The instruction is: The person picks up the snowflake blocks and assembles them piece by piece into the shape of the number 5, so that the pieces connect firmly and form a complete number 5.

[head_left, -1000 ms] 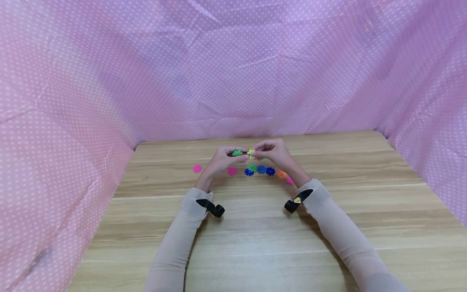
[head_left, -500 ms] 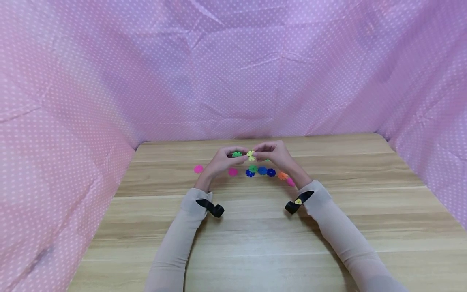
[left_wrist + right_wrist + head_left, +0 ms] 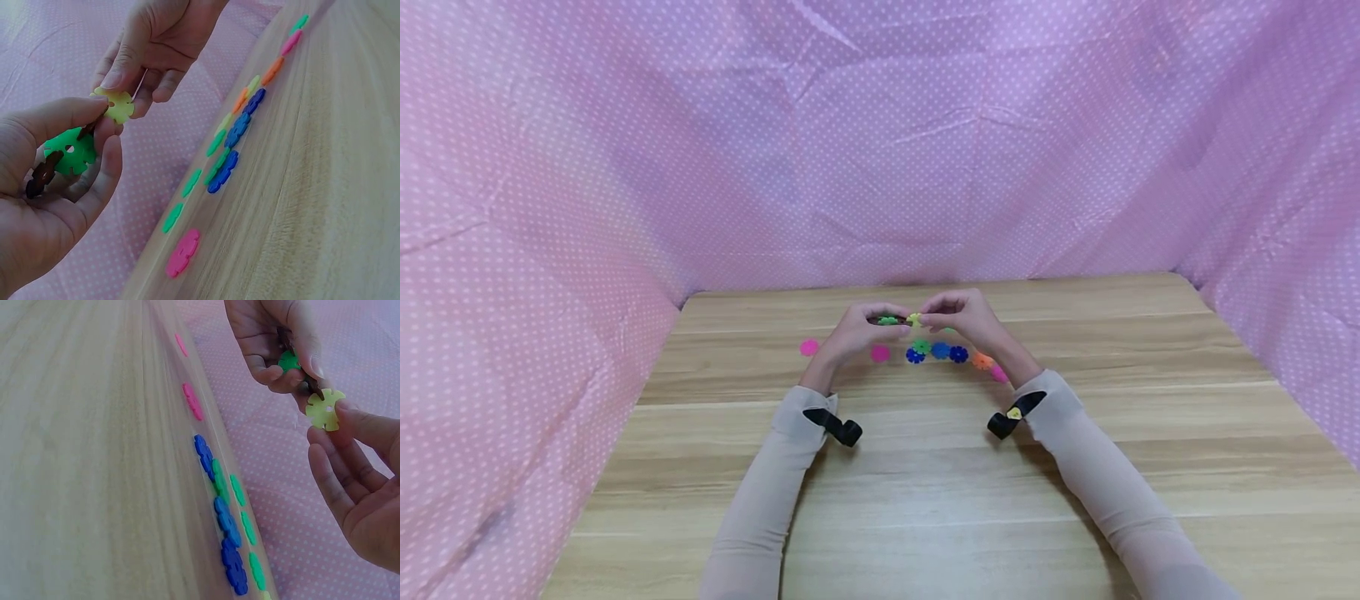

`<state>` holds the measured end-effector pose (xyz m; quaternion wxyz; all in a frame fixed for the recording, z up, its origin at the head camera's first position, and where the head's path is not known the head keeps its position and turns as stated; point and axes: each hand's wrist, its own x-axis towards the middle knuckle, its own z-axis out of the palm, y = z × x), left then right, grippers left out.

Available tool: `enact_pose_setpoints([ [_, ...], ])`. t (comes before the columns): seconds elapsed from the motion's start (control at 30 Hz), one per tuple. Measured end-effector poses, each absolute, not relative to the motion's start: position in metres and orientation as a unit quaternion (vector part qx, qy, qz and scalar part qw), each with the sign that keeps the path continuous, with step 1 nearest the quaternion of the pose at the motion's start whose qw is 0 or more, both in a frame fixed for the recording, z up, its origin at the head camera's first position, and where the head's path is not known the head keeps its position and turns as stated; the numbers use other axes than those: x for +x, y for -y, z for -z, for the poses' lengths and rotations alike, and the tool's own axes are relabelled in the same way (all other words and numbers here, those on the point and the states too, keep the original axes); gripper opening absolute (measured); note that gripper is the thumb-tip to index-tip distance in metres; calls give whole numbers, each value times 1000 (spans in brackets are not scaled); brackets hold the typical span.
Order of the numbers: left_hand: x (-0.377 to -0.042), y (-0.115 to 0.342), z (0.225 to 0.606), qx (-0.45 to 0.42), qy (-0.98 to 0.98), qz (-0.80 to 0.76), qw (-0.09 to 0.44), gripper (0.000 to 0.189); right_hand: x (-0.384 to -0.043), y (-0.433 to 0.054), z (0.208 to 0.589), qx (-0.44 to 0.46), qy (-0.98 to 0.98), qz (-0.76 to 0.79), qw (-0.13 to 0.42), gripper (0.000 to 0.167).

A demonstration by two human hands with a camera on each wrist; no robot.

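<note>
My left hand (image 3: pixel 855 330) grips a short chain of notched plastic snowflake discs above the far part of the table. In the left wrist view a green disc (image 3: pixel 76 159) sits between two brown discs, one brown disc (image 3: pixel 42 176) near the palm and the other partly behind the thumb. A yellow disc (image 3: pixel 324 412) is pinched between thumb and fingers of my right hand (image 3: pixel 967 320). Its edge meets the brown disc at the chain's end, right at my left fingertips. Part of the chain is hidden by the left fingers.
Loose discs lie in a rough row under the hands: pink discs (image 3: pixel 880 354) to the left, dark blue (image 3: pixel 958 355), blue (image 3: pixel 941 351) and green ones mid-row, an orange disc (image 3: pixel 982 361) to the right. A pink dotted curtain (image 3: pixel 880 167) surrounds the wooden table (image 3: pixel 910 517).
Both hands stay nearly in place, close together. The yellow disc and the green one have tilted and show flatter in the head view than half a second ago.
</note>
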<state>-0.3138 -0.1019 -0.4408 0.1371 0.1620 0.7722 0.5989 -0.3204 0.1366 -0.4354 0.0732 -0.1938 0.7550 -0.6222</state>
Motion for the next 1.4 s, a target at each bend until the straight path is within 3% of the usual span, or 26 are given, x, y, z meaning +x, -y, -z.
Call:
enact_pose_setpoints([
  [0.3, -311, 105, 437, 139, -759, -622, 134, 48, -322, -150, 428, -207, -767, 602, 85, 31],
  [0.43, -311, 108, 436, 138, -755, -626, 134, 44, -324, -158, 420, -199, -777, 589, 99, 37],
  [0.93, -315, 111, 438, 149, -760, -612, 161, 46, -334, -172, 425, -254, -846, 430, 187, 20],
  [1.4, -313, 112, 436, 145, -772, -596, 165, 45, -336, -163, 441, -266, -865, 380, 190, 26],
])
